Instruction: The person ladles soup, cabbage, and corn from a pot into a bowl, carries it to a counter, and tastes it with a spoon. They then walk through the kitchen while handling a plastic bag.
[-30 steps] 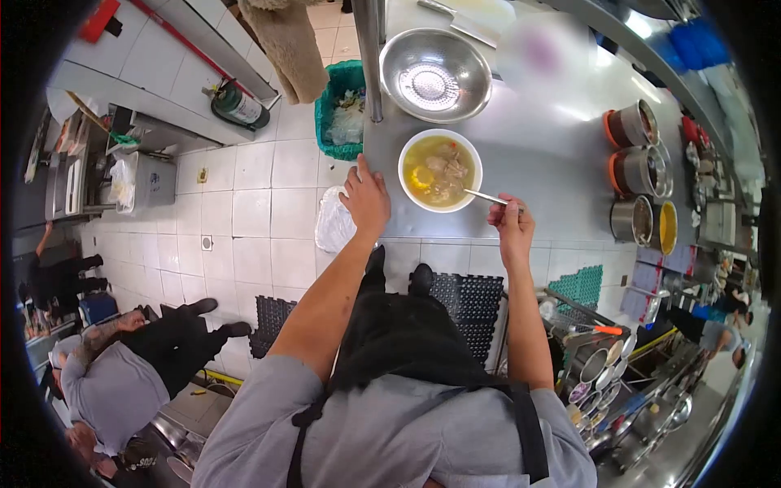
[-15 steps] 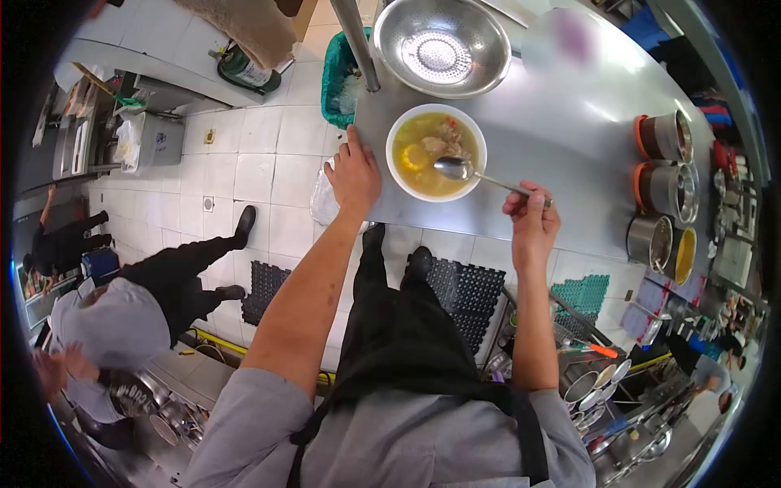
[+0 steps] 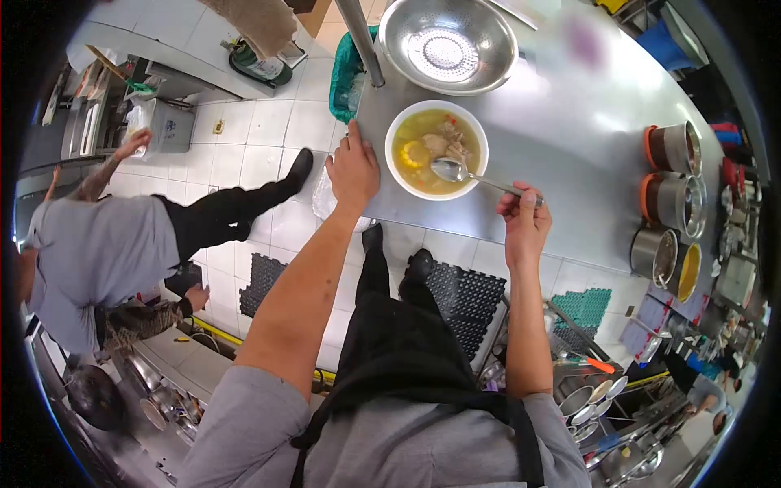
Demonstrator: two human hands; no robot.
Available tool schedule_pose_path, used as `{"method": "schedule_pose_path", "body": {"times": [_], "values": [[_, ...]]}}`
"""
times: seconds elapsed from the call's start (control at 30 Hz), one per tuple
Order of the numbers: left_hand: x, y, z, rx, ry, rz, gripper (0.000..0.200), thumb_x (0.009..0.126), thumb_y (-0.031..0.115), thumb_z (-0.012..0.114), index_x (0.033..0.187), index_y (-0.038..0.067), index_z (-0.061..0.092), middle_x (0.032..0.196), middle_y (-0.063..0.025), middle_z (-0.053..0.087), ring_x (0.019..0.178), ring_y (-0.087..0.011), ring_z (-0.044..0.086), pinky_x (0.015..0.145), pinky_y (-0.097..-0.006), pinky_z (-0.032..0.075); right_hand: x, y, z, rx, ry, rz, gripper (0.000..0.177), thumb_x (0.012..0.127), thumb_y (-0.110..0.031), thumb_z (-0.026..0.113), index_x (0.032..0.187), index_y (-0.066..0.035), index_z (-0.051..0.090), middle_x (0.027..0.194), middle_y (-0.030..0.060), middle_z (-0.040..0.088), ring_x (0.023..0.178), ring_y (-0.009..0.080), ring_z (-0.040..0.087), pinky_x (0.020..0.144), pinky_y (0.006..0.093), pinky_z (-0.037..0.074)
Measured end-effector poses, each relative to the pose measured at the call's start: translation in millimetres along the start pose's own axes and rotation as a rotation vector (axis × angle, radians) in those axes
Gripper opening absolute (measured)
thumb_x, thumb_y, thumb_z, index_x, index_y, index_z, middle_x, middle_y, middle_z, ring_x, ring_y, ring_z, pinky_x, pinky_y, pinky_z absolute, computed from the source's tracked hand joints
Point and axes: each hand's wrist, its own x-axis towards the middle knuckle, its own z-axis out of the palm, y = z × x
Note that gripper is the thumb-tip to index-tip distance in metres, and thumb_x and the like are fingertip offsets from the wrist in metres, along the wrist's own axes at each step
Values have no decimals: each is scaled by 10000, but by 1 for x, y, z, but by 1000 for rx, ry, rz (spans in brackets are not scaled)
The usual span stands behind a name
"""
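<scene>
A white bowl [image 3: 390, 165] of yellowish soup with a corn piece [image 3: 416, 153], meat [image 3: 446, 148] and small red bits stands near the front left of the steel table [image 3: 569, 163]. My right hand [image 3: 525, 224] grips a metal spoon [image 3: 489, 180] by the end of its handle, fingers closed around it. The spoon's head lies in the soup, at the lower right of the corn. To the left of the bowl, my left hand [image 3: 355, 175] rests at the table's left edge, fingers stretched out and holding nothing.
A steel colander [image 3: 510, 61] stands behind the bowl. Several metal pots [image 3: 675, 199] line the table's right end. Beyond the left edge is a bin with a green liner [image 3: 342, 89]. At left, another person [image 3: 106, 252] is on the tiled floor, one arm outstretched.
The spoon and my right hand have shifted slightly left. The person at left has moved closer and now reaches out an arm. My left hand stays at the table's edge.
</scene>
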Motion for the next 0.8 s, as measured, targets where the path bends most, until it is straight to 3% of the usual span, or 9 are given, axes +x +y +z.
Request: {"method": "schedule_pose_path", "body": {"times": [0.63, 0.8], "values": [[3, 1, -4, -55, -61, -33, 510, 1004, 275, 398, 1472, 87, 326, 1176, -168, 595, 1052, -338, 598, 931, -508, 415, 9, -12, 0, -68, -29, 28, 315, 1039, -274, 480, 1120, 5, 602, 824, 63, 647, 715, 134, 598, 674, 281, 513], [1, 0, -5, -68, 6, -6, 509, 999, 258, 402, 1471, 78, 339, 1130, -191, 616, 1023, -370, 607, 886, -517, 444, 7, -19, 2, -33, -17, 31, 311, 1036, -274, 483, 1116, 3, 598, 823, 65, 641, 723, 141, 597, 681, 291, 511]]}}
